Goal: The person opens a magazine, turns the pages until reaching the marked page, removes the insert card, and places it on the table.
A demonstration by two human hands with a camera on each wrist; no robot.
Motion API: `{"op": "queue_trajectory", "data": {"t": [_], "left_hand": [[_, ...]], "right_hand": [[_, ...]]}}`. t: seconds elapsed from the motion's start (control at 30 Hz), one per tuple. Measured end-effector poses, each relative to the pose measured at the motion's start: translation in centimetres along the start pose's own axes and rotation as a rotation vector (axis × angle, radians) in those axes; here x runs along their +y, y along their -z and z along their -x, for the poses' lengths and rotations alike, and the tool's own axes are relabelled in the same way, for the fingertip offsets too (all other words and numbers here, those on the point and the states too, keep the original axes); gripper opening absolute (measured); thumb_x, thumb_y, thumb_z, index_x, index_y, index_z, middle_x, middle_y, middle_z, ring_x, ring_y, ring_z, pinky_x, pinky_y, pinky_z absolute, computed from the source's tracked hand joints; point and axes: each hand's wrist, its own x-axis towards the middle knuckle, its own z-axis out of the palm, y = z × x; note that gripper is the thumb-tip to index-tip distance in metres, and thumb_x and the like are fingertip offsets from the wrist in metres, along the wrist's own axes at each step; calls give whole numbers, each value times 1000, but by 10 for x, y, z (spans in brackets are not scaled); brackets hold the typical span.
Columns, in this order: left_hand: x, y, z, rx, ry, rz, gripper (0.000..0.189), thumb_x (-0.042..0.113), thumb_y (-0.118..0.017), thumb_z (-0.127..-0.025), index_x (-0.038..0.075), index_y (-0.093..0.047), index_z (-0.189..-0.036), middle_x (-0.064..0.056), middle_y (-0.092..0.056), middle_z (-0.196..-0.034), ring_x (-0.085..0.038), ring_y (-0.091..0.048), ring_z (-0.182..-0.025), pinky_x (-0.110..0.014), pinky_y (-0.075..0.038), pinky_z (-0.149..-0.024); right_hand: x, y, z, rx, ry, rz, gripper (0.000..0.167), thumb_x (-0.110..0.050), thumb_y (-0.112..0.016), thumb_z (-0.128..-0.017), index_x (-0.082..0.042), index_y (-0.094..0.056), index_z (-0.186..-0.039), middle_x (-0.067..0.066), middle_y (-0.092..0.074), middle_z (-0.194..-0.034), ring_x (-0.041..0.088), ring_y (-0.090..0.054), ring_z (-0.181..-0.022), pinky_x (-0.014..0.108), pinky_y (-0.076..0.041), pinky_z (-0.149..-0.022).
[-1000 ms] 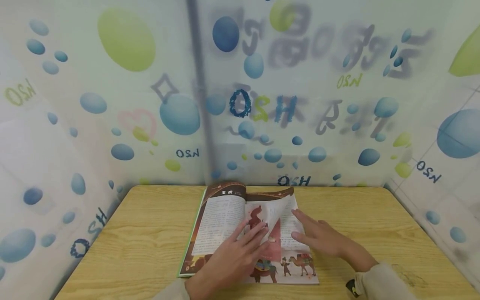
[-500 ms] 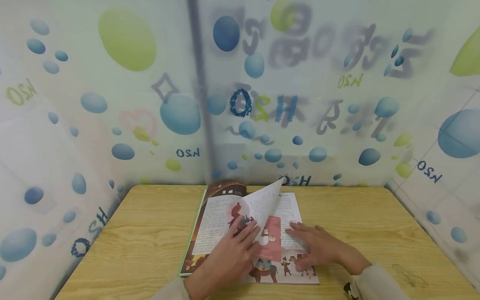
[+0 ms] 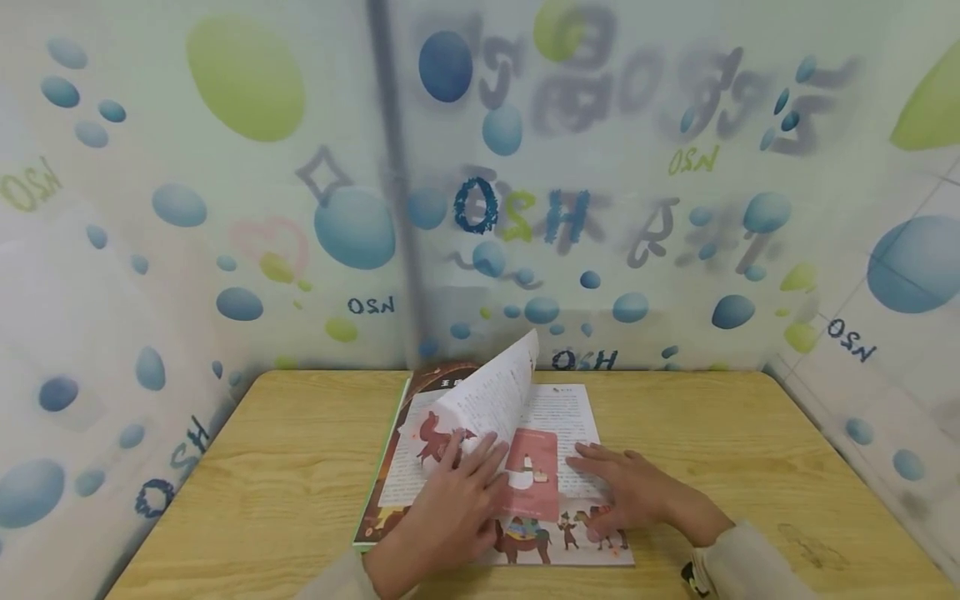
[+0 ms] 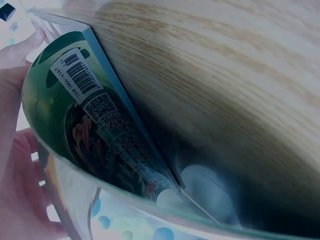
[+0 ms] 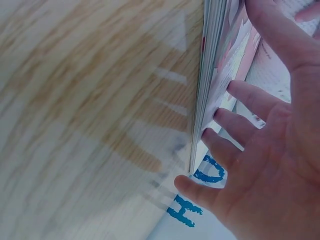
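An open magazine [image 3: 573, 408] lies on the table, with text and camel drawings on its right page. One white leaf [image 3: 495, 387] stands lifted and curls over to the left. My left hand [image 3: 453, 504] is against that turning leaf near the middle of the magazine, its fingers stretched out. In the left wrist view, the green back cover [image 4: 60, 55] with a barcode bows up off the table beside this hand. My right hand [image 3: 648, 492] rests on the right page, fingers spread. The right wrist view shows its fingertips touching near the page edges [image 5: 205, 75].
The magazine is on a wood-grain table [image 3: 292, 467]. Pale panels [image 3: 300, 208] printed with blue and green drops stand around its back and sides. A dark band [image 3: 697, 579] shows at the right sleeve cuff.
The leaf has risen and swung left across the magazine, uncovering more of the right page and its pink panel. My right hand has moved slightly down and left onto that page.
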Motion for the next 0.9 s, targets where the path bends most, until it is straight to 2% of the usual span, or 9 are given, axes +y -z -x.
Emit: {"op": "queue_trajectory", "data": {"t": [0.27,0.5,0.7,0.9], "left_hand": [[-2,1,-1,-84,68,76,51,47,-64,-82,14,-71,-121,-9,-48,-150,-30,-34,-145,-68,-27,-109],[-5,-1,0,-129,192,139,52,50,-64,-87,16,-68,-126,-10,-47,-150,-31,-38,-142,-71,-36,-99],[-6,-5,1,-168,293,273,56,48,-62,-90,13,-64,-132,-14,-43,-152,-38,-39,-140,-70,-44,-92],[-6,-7,0,-191,352,379,57,46,-62,-90,12,-61,-135,-16,-40,-154,-43,-37,-140,-71,-43,-92]], "right_hand": [[0,1,0,11,10,20,94,-58,-79,-75,-9,-46,-148,19,-35,-156,42,-35,-142,75,-25,-104],[0,0,1,15,14,18,94,-58,-79,-75,-10,-47,-148,19,-36,-156,42,-35,-142,73,-26,-104],[1,-2,0,16,20,22,94,-58,-79,-75,-10,-46,-149,18,-36,-156,42,-34,-142,73,-26,-104],[1,-1,1,16,16,19,94,-57,-80,-74,-10,-46,-149,18,-36,-156,42,-34,-142,73,-26,-104]]}}
